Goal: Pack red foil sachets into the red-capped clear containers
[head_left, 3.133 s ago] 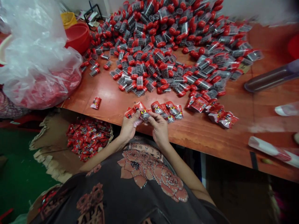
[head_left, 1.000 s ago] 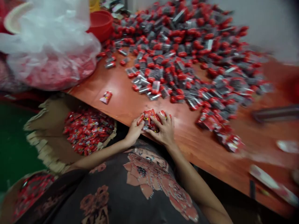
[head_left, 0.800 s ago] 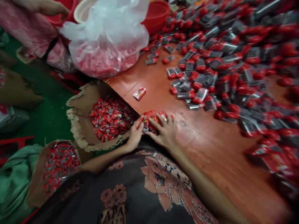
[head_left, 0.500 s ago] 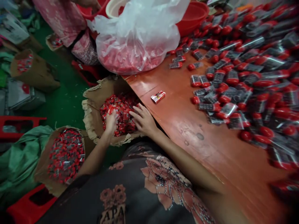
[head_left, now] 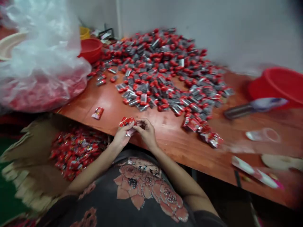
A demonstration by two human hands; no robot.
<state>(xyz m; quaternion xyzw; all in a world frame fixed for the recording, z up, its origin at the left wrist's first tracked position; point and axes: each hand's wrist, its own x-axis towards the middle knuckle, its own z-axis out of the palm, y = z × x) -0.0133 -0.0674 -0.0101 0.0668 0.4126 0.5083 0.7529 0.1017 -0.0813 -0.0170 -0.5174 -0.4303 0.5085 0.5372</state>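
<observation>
My left hand [head_left: 121, 136] and my right hand [head_left: 147, 133] meet at the table's near edge. Together they pinch a small bunch of red foil sachets [head_left: 127, 121], with a paler corner [head_left: 129, 132] showing below. Right-hand fingers press against the bunch from the side. A single sachet [head_left: 98, 113] lies on the red-brown wooden table [head_left: 170, 148], left of my hands. A loose group of sachets [head_left: 201, 127] lies to the right. Beyond them spreads a large heap of clear packets with red caps [head_left: 156, 66].
An open cardboard box [head_left: 30, 164] full of red sachets stands below the table edge at left. A bulging plastic bag [head_left: 40, 63] and a red bowl [head_left: 90, 50] are at the back left. At right lie a red basin [head_left: 276, 83], a dark tube [head_left: 239, 111] and a clear cup [head_left: 262, 135].
My left hand has come up out of the box of sachets to the table edge, and my right hand has joined it on the bunch. The view has swung back toward the table.
</observation>
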